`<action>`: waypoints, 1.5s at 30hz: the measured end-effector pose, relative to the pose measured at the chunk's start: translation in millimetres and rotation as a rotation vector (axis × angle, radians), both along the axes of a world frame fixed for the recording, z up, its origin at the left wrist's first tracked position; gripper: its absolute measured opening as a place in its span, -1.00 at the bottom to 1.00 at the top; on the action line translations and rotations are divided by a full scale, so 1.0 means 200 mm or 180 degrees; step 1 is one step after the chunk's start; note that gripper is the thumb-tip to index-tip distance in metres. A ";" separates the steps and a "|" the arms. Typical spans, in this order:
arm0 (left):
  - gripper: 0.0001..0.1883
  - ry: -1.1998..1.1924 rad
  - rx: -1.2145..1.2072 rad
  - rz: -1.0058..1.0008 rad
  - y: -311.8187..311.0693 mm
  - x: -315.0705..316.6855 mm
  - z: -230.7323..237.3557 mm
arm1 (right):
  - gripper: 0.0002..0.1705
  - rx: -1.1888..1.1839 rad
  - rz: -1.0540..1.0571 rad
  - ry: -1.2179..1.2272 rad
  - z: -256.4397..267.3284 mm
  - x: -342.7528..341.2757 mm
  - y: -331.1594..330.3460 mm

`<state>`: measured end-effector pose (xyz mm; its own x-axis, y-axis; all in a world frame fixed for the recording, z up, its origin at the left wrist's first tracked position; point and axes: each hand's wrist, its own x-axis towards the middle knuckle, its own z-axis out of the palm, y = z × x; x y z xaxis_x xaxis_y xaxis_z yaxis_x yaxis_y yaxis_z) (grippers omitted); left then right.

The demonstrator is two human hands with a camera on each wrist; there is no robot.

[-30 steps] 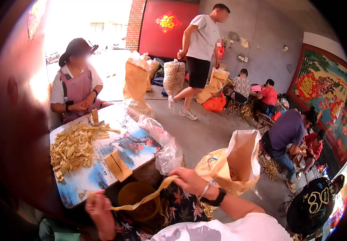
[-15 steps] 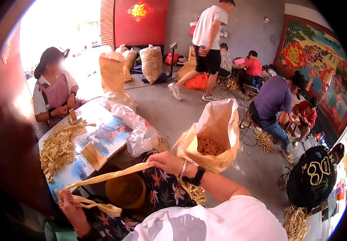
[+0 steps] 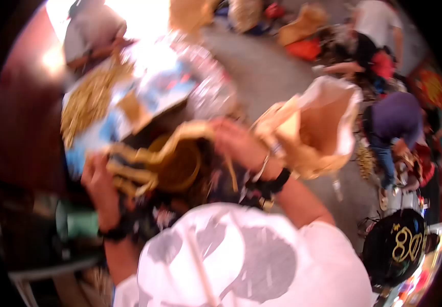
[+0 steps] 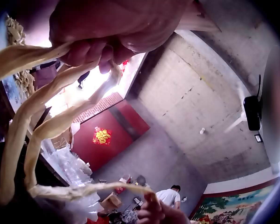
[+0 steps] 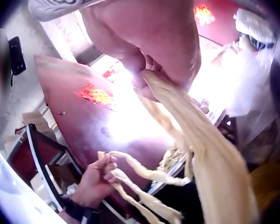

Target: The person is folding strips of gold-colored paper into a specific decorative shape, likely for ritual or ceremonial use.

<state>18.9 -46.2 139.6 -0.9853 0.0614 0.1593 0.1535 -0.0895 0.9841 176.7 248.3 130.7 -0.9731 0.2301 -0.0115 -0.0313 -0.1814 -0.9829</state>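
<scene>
Both hands work on long, pale-yellow, soft-looking strips above the person's lap. The left hand pinches strips between thumb and fingers; several lengths hang and loop from it in the left wrist view. At the right, the other hand grips a strip, and a broad, flattened length trails from its curled fingers in the right wrist view. The lengths between the hands sag over a yellow bucket. The head view is blurred by motion.
A painted table bears a heap of yellow strips and a wooden block. Clear plastic drapes its right edge. An open sack stands near the right hand. A person sits across the table; others are at the right.
The strip, stretched between the hands half a second ago, now sags in loops. The hands are nearer each other. The head view has tilted down, and the walking person has moved right.
</scene>
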 end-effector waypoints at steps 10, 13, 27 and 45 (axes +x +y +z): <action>-0.81 0.0511 -0.0856 -0.0642 0.19 -0.06 -0.40 | -0.70 0.1724 -0.0160 0.0106 -0.74 -0.53 -0.26; -0.63 -0.0541 -0.0409 -0.1006 0.22 -0.01 -0.36 | -0.72 0.2922 -0.0672 0.0272 -0.78 -0.53 -0.26; -0.45 -0.1129 -0.0229 -0.1374 0.29 0.13 -0.45 | -0.84 0.1360 -0.0529 0.0606 -0.42 -0.45 -0.36; -0.87 0.1822 -0.2865 -0.1334 0.24 0.20 -0.49 | -0.82 0.2042 -0.0594 0.1031 -0.48 -0.23 -0.46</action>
<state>58.6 2.3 41.5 -0.6577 0.6868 0.3095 0.7237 0.4620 0.5127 130.5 156.4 35.6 -0.8490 0.2570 0.4617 -0.3117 0.4620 -0.8303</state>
